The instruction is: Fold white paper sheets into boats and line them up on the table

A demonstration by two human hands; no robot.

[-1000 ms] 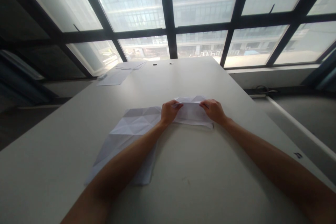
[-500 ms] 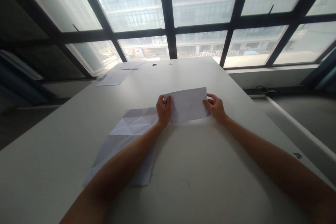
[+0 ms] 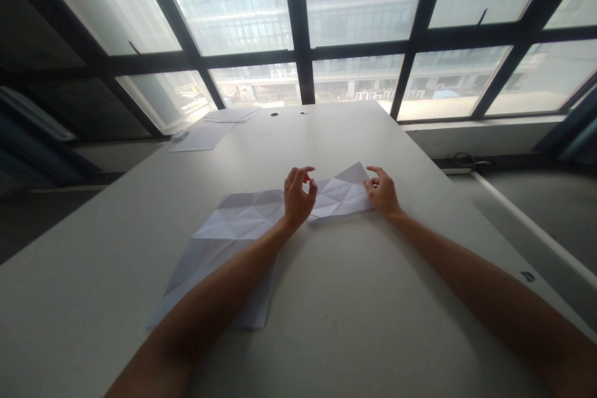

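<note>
A folded sheet of paper, marked with crossing creases, rests on the white table between my hands. Its far right corner rises to a point. My right hand holds the sheet at its right end, thumb on top and index finger lifted off it. At the left end, my left hand has its fingers curled but apart, with nothing visible between them; it covers that end of the sheet. Under my left forearm lies a larger creased sheet, partly hidden by the arm.
More white sheets lie at the table's far left corner. Two small dark spots mark the far edge, and a dark mark sits near the right edge. Tall windows with dark frames stand beyond the table.
The sheet between my hands has gone from a plain raised face to a lower, creased face with a peaked right corner. My left hand has loosened its grip on the left edge.
</note>
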